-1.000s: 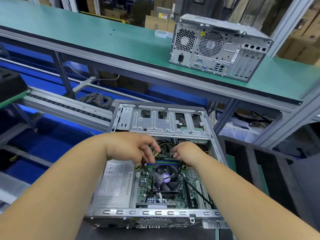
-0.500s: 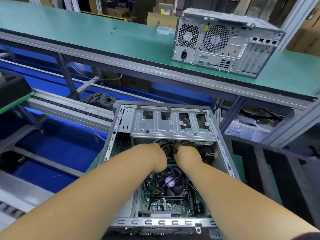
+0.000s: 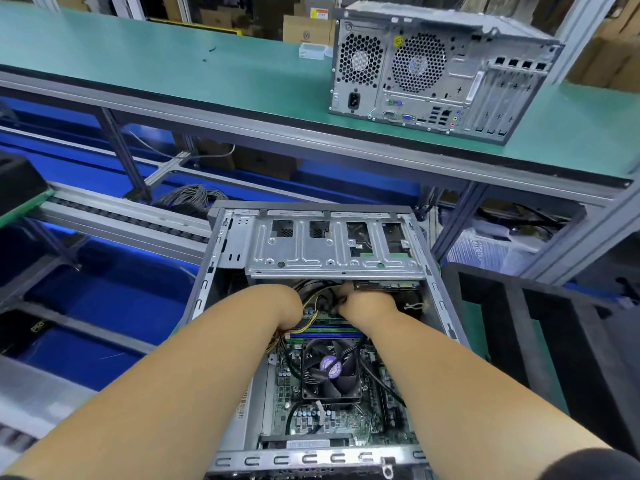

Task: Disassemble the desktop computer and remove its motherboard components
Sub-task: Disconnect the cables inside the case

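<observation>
Both arms outstretched (fingers hidden)

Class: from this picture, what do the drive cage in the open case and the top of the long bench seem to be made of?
Drive cage: likely bare sheet steel, dull silver, judging by its stamped ribs, punched slots and folded edges.
Bench top: probably a rubber or vinyl mat, matte green, smooth and seamless with a dark edge; the exact material is uncertain.

**Even overhead light, wide-angle warp**

Bright, diffuse light falls from above, leaving the green bench top (image 3: 173, 64) evenly lit and the metal drive cage (image 3: 329, 251) with a soft sheen. Under the bench it is dim and blue. Straight rails bow toward the frame edges. The forearms nearest the camera look soft.
</observation>
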A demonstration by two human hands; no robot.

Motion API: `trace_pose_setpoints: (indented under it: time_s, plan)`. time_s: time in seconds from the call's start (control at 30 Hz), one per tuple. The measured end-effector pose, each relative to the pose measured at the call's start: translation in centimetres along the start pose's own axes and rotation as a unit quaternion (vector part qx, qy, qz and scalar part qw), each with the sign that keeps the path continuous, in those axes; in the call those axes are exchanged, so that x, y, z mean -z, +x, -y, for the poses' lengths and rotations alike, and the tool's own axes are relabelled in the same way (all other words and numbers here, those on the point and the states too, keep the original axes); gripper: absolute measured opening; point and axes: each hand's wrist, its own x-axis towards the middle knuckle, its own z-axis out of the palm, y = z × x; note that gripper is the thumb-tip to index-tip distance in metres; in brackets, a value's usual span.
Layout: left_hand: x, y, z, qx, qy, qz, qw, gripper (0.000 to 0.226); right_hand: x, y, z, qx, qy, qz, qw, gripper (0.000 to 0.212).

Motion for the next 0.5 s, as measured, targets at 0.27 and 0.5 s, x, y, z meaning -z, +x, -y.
trace_pose_setpoints:
  time_s: [0.27, 0.5]
  plan:
    - [-0.5, -0.5, -0.1, -0.018, -0.048, -0.052, 0.997, 0.032, -1.3, -0.3, 0.0, 0.014, -0.032, -0.073, 0.997, 0.037]
    - [-1.0, -0.1, 0.9, -0.019, -0.084, -0.122, 0.989, 0.024, -1.1, -0.6, 0.1, 0.007, -0.004, -0.055, 0.998, 0.041]
